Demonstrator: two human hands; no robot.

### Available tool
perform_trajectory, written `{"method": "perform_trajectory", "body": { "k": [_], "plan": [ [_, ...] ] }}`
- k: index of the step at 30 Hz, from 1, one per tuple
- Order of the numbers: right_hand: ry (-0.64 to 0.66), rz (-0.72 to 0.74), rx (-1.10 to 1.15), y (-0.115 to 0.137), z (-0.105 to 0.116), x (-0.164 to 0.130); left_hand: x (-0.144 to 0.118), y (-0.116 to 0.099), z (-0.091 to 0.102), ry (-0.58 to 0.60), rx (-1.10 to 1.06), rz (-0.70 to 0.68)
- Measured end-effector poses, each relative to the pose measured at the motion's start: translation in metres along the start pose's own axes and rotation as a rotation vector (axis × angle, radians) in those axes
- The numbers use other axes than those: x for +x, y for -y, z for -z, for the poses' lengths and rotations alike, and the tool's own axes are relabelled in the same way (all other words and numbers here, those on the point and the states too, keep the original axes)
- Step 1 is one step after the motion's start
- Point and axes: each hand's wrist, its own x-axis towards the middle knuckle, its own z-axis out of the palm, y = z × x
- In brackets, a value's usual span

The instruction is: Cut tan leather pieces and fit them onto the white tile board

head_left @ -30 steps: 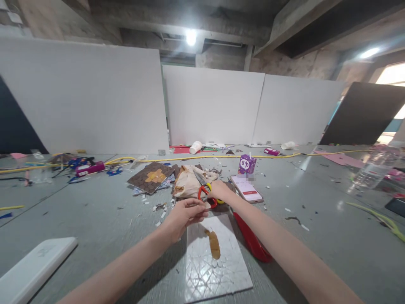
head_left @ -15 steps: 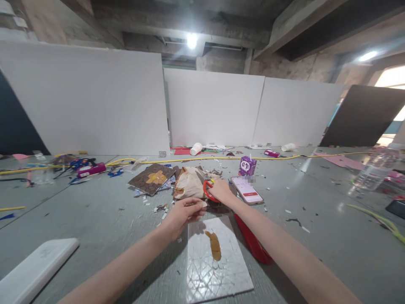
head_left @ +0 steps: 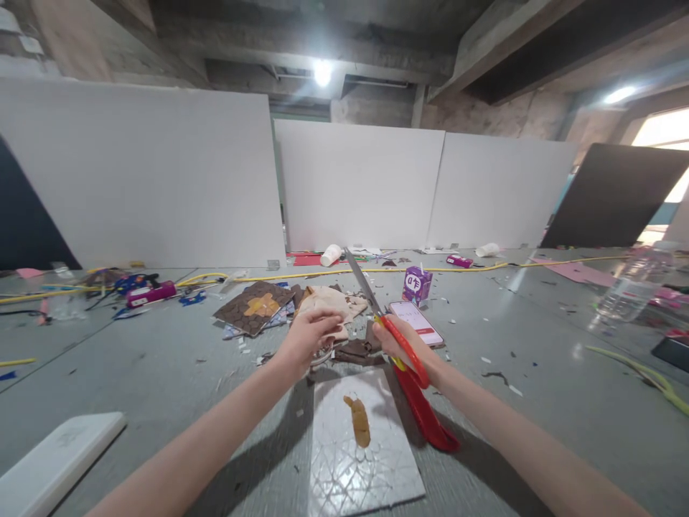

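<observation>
My right hand (head_left: 401, 341) grips a pair of scissors (head_left: 367, 286) by its red-orange and yellow handles, the blades raised and pointing away to the upper left. My left hand (head_left: 315, 330) is loosely curved over the near side of a cream cloth-like piece (head_left: 326, 298), its fingers stretched out and its thumb hidden. I cannot make out anything in it. In front of both hands lies a white board (head_left: 344, 474) covered in small glossy tile-like pieces, with a tan elongated shape (head_left: 360, 424) on it. Dark brown scraps (head_left: 352, 352) lie between the hands.
A long red object (head_left: 428, 424) lies under my right wrist. Beyond are a phone (head_left: 417, 323), a purple drink carton (head_left: 416, 286) and a brown patterned board (head_left: 252, 307). A white slab (head_left: 64, 456) lies at left, a clear bottle (head_left: 635, 287) at right. White panels (head_left: 360, 187) stand behind.
My right hand has lifted the scissors off the pile and drawn them nearer, blades up. My left hand has moved slightly forward over the cream piece; the small white piece in its fingers no longer shows.
</observation>
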Motion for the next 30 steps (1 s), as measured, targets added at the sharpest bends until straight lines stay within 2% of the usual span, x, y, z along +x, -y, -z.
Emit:
{"method": "perform_trajectory", "body": {
  "k": [5,8,13,17,24,30],
  "plan": [
    [0.251,-0.049,0.037,0.009,0.006,-0.006,0.018,-0.022,-0.014,-0.078,-0.070,-0.108],
    [0.316,-0.009,-0.058,0.009,0.012,-0.005,0.025,-0.029,-0.017,-0.098,-0.107,-0.127],
    [0.324,0.067,-0.228,0.017,0.019,-0.007,0.028,-0.028,-0.014,-0.101,-0.133,-0.090],
    [0.326,0.063,-0.340,0.025,0.018,-0.009,0.030,-0.026,-0.013,-0.088,-0.151,-0.059],
    [0.340,0.104,-0.306,0.020,0.015,-0.008,0.029,-0.024,-0.015,-0.042,-0.157,-0.016],
    [0.335,0.075,-0.322,0.015,0.014,-0.006,0.030,-0.024,-0.016,-0.032,-0.145,0.004]
  ]
}}
